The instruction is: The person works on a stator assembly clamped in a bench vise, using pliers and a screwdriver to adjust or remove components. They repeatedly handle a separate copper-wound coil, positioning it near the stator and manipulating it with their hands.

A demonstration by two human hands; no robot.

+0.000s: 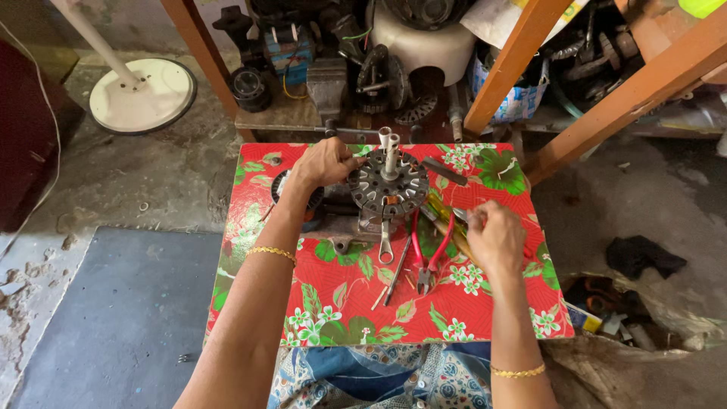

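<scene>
Grey metal stator (389, 184) mid-table on red floral cloth (341, 291). Left hand (324, 161) clasping its rim; right hand (496, 235) pinching something small, unclear. Advisable: brace rim firmly, keep red-handled pliers (429, 254) close.

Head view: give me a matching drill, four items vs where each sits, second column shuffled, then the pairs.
Items:
1. left hand
2. right hand
3. red-handled pliers
4. white round fan base

Places:
A. on the concrete floor, upper left
B. lying on the floral tablecloth, between the hands
C. gripping the rim of the round motor stator
D. over the tools at the table's right side, fingers pinched; what it holds is too small to tell

Pairs: 1-C, 2-D, 3-B, 4-A
</scene>
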